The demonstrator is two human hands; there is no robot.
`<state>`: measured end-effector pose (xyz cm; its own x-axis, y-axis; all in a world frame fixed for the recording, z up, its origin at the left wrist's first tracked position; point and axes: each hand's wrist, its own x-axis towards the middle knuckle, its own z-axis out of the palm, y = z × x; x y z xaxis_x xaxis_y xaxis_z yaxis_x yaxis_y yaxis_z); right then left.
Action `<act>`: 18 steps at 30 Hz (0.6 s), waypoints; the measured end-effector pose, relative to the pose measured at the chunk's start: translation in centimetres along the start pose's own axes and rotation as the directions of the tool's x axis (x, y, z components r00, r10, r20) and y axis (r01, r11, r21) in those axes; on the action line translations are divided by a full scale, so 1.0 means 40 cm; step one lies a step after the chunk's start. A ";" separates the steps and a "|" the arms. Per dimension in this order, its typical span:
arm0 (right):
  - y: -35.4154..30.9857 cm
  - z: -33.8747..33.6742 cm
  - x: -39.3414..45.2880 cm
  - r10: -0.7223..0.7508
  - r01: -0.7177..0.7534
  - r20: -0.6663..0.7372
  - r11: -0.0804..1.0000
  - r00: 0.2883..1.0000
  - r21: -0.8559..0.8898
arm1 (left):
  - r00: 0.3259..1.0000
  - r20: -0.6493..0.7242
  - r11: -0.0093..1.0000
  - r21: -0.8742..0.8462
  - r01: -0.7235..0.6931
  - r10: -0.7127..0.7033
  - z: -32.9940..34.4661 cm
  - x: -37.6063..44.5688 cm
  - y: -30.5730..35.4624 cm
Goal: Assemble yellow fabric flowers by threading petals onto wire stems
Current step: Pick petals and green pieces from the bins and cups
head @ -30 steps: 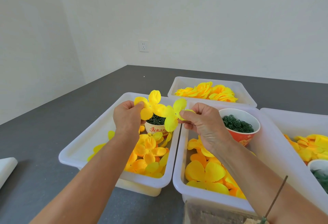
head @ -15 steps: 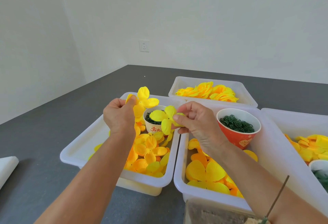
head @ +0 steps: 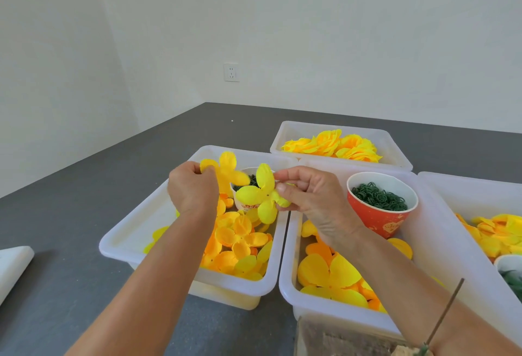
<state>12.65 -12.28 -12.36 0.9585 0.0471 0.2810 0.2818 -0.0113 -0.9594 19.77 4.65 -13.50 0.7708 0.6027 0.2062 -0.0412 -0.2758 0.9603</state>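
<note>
My left hand point(head: 192, 189) pinches a deep-yellow four-lobed petal piece point(head: 227, 170) above the left white bin point(head: 132, 233). My right hand point(head: 309, 194) pinches a brighter lemon-yellow petal piece point(head: 258, 197) with a small hole at its centre, held a little to the right of the other piece. The two pieces hang apart over a small cup of green rings point(head: 248, 182), which they partly hide. A thin wire stem point(head: 445, 312) stands at the lower right beside my right forearm.
Loose orange-yellow petals fill the left bin and the middle bin point(head: 286, 279). A red cup of green rings point(head: 381, 206) stands in the middle bin. Finished flowers point(head: 333, 144) lie in the far bin; another bin point(head: 457, 200) sits right. A white object point(head: 12, 265) lies far left.
Both hands drifted lower over the left bin. The two petal pieces, overlapping a second ago, have come apart; the right hand turned its piece so the centre hole faces me.
</note>
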 end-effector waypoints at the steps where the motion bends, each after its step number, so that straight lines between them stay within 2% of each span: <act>1: 0.002 -0.001 0.001 0.024 -0.024 -0.040 1.000 0.999 -0.006 | 0.999 0.034 0.998 0.055 -0.007 0.005 0.001 -0.003 0.000; 4: 0.010 -0.007 0.005 0.057 -0.067 -0.159 0.996 0.986 -0.058 | 0.993 0.117 0.994 0.105 0.014 -0.026 0.002 -0.010 0.000; 6: 0.014 -0.010 0.007 0.040 -0.053 -0.182 0.996 0.982 -0.066 | 0.985 0.160 0.992 0.119 0.049 -0.068 0.003 -0.008 0.001; 8: 0.017 -0.007 0.008 0.033 -0.044 -0.166 0.997 0.986 -0.067 | 0.968 0.234 0.981 0.189 0.049 -0.093 0.005 -0.007 0.001; 11: 0.019 -0.002 0.007 0.036 -0.043 -0.106 0.997 0.994 -0.062 | 0.902 0.397 0.948 0.316 0.041 -0.171 0.008 -0.014 0.002; 13: 0.017 -0.002 0.007 0.034 -0.039 -0.066 0.997 0.997 -0.074 | 0.869 0.453 0.926 0.377 0.019 -0.202 0.008 -0.021 0.004; 14: 0.017 -0.003 0.007 0.022 -0.027 -0.055 0.995 0.998 -0.094 | 0.883 0.444 0.924 0.381 -0.035 -0.150 0.009 -0.024 0.006; 16: 0.018 -0.001 0.009 -0.029 0.021 -0.055 0.990 0.998 -0.141 | 0.937 0.338 0.929 0.312 -0.197 0.085 0.005 -0.029 0.006; 17: 0.020 -0.001 0.010 -0.063 0.052 -0.063 0.984 0.996 -0.172 | 0.942 0.278 0.944 0.211 -0.252 0.189 0.002 -0.034 0.009; 18: 0.024 -0.001 0.011 -0.098 0.080 -0.073 0.972 0.992 -0.220 | 0.935 0.272 0.960 0.100 -0.262 0.227 -0.001 -0.041 0.016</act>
<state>13.34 -12.30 -13.14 0.9268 -0.0251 0.3747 0.3598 -0.2271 -0.9050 18.46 3.51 -13.21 0.8845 0.2968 0.3600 -0.1785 -0.4976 0.8488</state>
